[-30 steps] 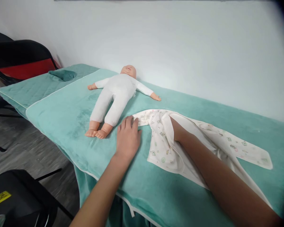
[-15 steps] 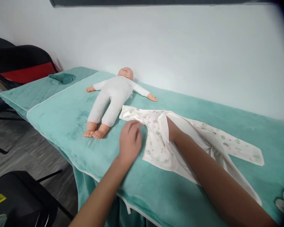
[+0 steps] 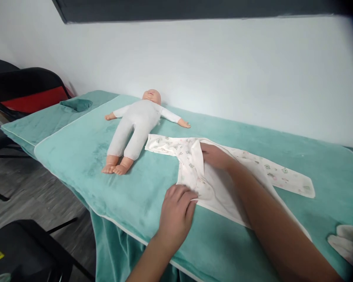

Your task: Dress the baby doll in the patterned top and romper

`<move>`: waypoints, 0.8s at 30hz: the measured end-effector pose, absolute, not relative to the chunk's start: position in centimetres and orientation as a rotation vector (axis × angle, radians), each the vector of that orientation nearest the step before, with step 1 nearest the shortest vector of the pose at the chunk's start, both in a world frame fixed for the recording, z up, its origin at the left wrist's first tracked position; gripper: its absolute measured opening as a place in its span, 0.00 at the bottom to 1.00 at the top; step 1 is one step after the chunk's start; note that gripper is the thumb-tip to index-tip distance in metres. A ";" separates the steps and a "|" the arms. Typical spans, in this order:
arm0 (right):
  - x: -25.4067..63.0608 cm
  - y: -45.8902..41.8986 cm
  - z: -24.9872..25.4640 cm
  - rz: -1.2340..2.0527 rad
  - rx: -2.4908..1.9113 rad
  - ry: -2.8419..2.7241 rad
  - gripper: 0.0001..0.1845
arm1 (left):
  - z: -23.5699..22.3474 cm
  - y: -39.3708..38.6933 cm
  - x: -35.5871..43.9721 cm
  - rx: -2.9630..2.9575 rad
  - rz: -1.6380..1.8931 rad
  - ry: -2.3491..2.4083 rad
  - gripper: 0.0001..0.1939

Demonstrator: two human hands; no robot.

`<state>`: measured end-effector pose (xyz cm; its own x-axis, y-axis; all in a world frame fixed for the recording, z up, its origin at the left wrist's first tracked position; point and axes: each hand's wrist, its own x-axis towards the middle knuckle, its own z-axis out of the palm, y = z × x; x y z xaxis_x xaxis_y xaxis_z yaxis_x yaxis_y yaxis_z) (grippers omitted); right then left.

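Observation:
A white baby shirt point(image 3: 191, 166) printed with small animals lies spread on the green cover, front open and sleeves stretched to both sides. At its lower left corner, my left hand point(image 3: 178, 213) has its fingers closed on the hem. My right hand point(image 3: 216, 156) reaches inside the shirt near the left sleeve; its fingertips are hidden under the front flap, so their grip does not show. Beyond the left sleeve, a baby doll point(image 3: 138, 117) with a white cloth body lies on its back, arms spread and feet toward the near edge.
The green-covered bed point(image 3: 85, 164) runs along a white wall point(image 3: 253, 70). White, soft-looking items point(image 3: 345, 241) lie at the lower right. Black folding chairs point(image 3: 26, 90) stand past the left end, and another black chair point(image 3: 26, 250) is close at lower left.
My left hand has come down from beside the left sleeve to the hem and closed on it. My right hand stays inside the shirt. The view has tilted up slightly.

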<state>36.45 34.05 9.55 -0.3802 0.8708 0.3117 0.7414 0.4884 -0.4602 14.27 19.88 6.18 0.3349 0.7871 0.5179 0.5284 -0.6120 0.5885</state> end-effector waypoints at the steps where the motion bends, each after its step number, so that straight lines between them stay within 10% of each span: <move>1: 37.1 34.0 9.8 0.326 -1.390 -2.145 0.18 | 6.1 19.8 14.2 2.269 1.207 1.173 0.07; 24: 34.1 34.9 8.1 0.223 -1.592 -1.832 0.23 | 5.2 18.5 13.9 1.152 1.622 1.567 0.10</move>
<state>34.10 34.91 8.06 -0.0103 0.9243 0.3815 0.8058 0.2336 -0.5442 13.90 18.47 5.17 -0.4437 0.8787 0.1760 0.1458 -0.1230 0.9816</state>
